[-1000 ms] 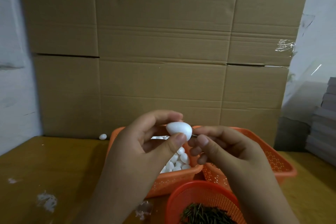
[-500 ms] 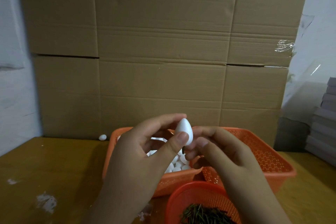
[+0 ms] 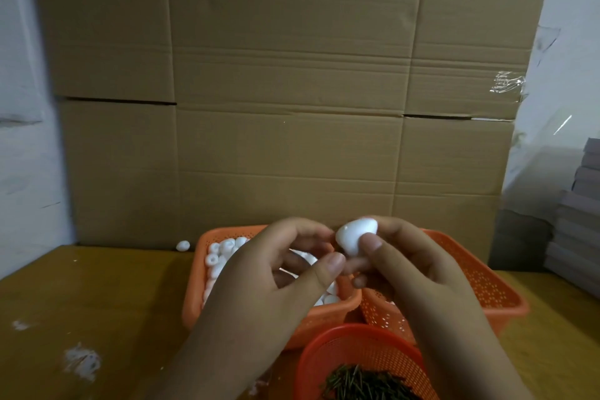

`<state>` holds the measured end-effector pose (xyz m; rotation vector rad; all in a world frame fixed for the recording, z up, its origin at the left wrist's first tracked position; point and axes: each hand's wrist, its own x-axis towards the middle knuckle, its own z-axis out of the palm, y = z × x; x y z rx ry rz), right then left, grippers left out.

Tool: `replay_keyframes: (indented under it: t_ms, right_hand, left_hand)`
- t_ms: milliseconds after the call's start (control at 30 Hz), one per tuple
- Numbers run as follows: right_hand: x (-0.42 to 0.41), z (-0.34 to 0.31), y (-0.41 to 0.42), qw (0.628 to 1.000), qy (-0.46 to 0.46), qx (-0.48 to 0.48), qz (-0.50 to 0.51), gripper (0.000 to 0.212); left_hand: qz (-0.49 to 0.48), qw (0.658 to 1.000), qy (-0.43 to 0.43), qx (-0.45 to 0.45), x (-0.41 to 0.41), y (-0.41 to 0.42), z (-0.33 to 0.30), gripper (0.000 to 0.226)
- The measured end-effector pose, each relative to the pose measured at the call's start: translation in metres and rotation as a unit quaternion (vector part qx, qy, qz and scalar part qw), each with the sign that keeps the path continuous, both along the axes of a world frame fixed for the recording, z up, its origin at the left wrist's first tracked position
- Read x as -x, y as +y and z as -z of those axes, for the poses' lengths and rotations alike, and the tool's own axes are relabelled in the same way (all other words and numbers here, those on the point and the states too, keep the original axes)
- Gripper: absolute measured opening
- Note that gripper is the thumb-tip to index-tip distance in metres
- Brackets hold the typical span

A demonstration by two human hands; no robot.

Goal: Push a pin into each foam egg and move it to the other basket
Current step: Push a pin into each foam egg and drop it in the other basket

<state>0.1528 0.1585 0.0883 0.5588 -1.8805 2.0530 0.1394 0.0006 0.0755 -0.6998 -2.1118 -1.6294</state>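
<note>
A white foam egg point(image 3: 355, 235) is held up above the baskets, pinched between the thumb and fingers of my right hand point(image 3: 418, 273). My left hand point(image 3: 279, 282) is just left of it, fingers loosely curled, fingertips close to the egg; I cannot tell if they touch it. No pin shows on the egg. Below the hands, the left orange basket point(image 3: 194, 286) holds several white foam eggs point(image 3: 220, 253). The right orange basket point(image 3: 493, 289) is mostly hidden by my right hand. A round red basket point(image 3: 354, 341) of dark pins point(image 3: 367, 383) sits nearest me.
A wall of cardboard boxes point(image 3: 285, 107) stands right behind the baskets. One stray foam egg point(image 3: 182, 245) lies on the wooden table point(image 3: 97, 302) by the boxes. Grey stacked sheets point(image 3: 581, 221) are at the right. White crumbs point(image 3: 81, 360) lie on the left.
The egg has passed from my left hand's thumb-and-finger grip into my right hand's pinch and shifted slightly right. My left fingers have loosened from it.
</note>
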Motion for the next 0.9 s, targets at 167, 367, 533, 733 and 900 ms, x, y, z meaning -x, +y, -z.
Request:
replay_keyframes:
  t_ms: [167,367,533,733,900]
  right_hand:
    - [-0.0010,-0.0016,0.0013,1.000,-0.004,-0.010,-0.003,0.011]
    - [-0.0058,-0.0046,-0.0006,0.997,0.039,-0.044,0.044,0.029]
    - [-0.0068,-0.0054,0.0028,0.996,0.048,-0.060,0.050,0.023]
    - [-0.0075,-0.0069,0.0027,0.994,0.059,-0.073,0.057,0.020]
    - [-0.0087,-0.0071,0.0025,0.993,0.060,-0.085,0.057,0.017]
  left_hand:
    - [-0.100,0.992,0.054,0.054,-0.0004,0.0004,0.0024,0.002]
    - [-0.137,0.983,0.099,0.071,-0.0025,0.0014,0.0009,0.005]
    - [-0.144,0.982,0.102,0.069,-0.0045,0.0036,0.0010,0.004]
    - [-0.149,0.980,0.107,0.075,-0.0062,0.0039,0.0006,0.005]
    - [-0.155,0.979,0.105,0.082,-0.0065,0.0047,0.0018,0.008]
